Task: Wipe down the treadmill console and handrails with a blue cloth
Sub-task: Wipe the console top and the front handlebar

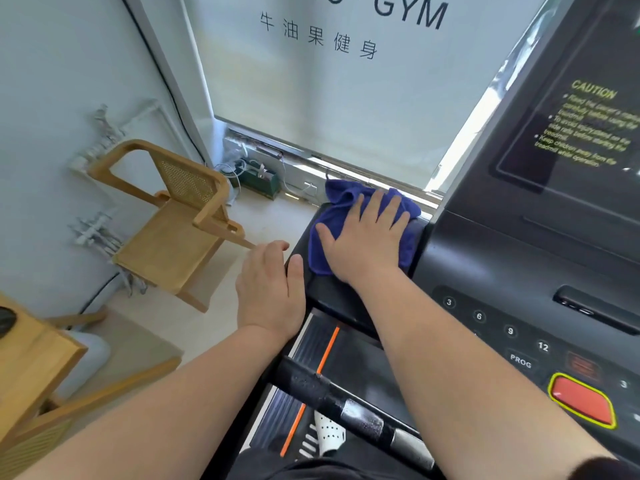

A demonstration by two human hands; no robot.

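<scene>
Head view: right hand [369, 233] lies flat, fingers [393, 211] spread wide, pressing the blue cloth [349, 202] onto the black left wing of the treadmill console [485, 265], centre of frame, just left of the screen housing. Left hand [272, 289] rests open on the wing's outer edge, lower left of the cloth, holding nothing. Handrail [346, 400] runs bottom centre. Wooden chair [173, 216] at left, well apart.
</scene>
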